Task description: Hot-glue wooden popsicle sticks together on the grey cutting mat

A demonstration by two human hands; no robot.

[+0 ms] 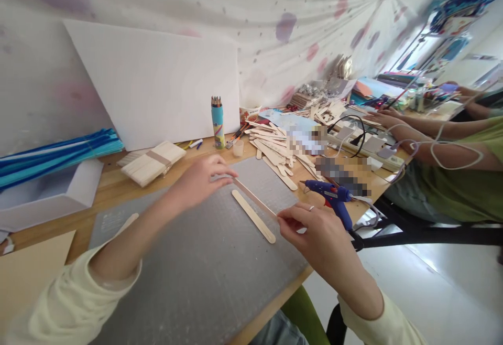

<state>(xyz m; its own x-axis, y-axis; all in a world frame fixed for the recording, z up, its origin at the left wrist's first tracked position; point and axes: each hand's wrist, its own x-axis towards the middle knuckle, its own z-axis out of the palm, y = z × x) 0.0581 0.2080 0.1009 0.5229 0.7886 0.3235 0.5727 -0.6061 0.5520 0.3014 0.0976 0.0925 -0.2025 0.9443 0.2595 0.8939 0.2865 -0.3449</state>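
My left hand [202, 177] and my right hand [310, 229] each pinch one end of a long wooden craft stick [255, 198], held on edge just above a grey cutting mat [204, 266]. A second flat wooden stick [253, 223] lies on the mat right beside it, between my hands. A blue glue gun [332, 198] rests on the wooden table just beyond my right hand.
A heap of loose wooden sticks [275, 148] lies behind the mat, and a banded bundle [153, 162] at the left. A tube of coloured pencils [217, 122] stands before a white board [157, 83]. Another person's arms [424, 135] and a power strip [365, 151] are at right.
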